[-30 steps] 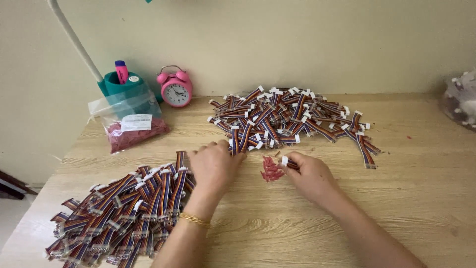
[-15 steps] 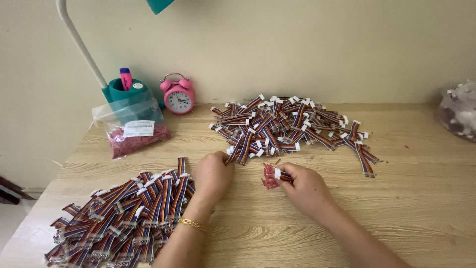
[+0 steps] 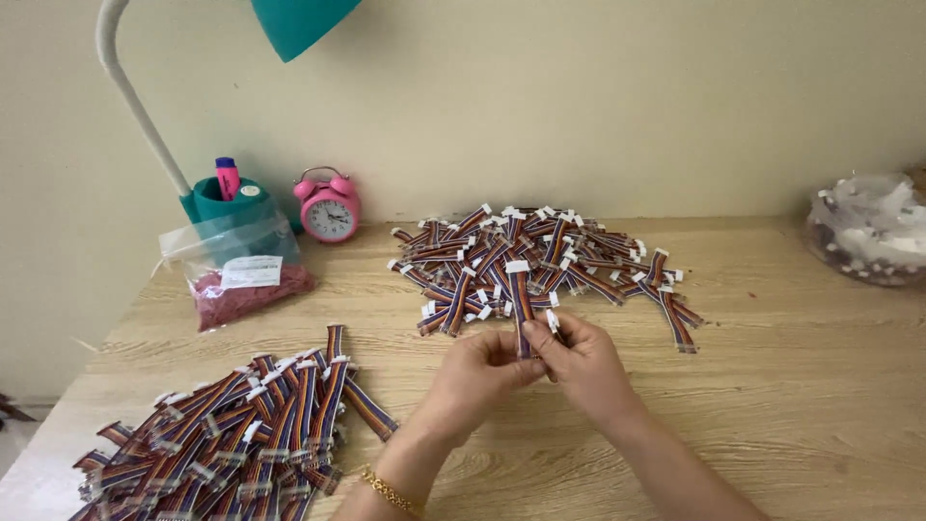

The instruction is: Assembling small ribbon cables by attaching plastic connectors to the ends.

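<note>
A: What's being held?

B: A short ribbon cable (image 3: 521, 301), flat, striped in many colours, with a small white plastic connector at its upper end. It stands nearly upright above the middle of the wooden table (image 3: 801, 386). The left hand (image 3: 477, 371) and right hand (image 3: 579, 359) meet at its lower end, fingers curled in and pinched on it; the right also has a small white piece at its fingertips. A gold chain bracelet (image 3: 391, 490) sits on the left wrist.

A: And just behind?

B: A loose, spiky heap of the same cables (image 3: 540, 256), touching one another, ends pointing every way. A second, denser pile of cables (image 3: 241, 434) fills the near left corner, running up to the table's front edge.

A: Further out?

B: At the back left, a clear plastic bag (image 3: 246, 280) of reddish bits, slumped against a teal lamp base (image 3: 231, 203) that holds a pink marker (image 3: 228, 178); beside it a round pink alarm clock (image 3: 330, 207). At the right edge, a crinkled clear bag of white parts (image 3: 868, 232).

A: Bare room?

B: Smooth wood grain lies open right of the hands and between the two heaps.
</note>
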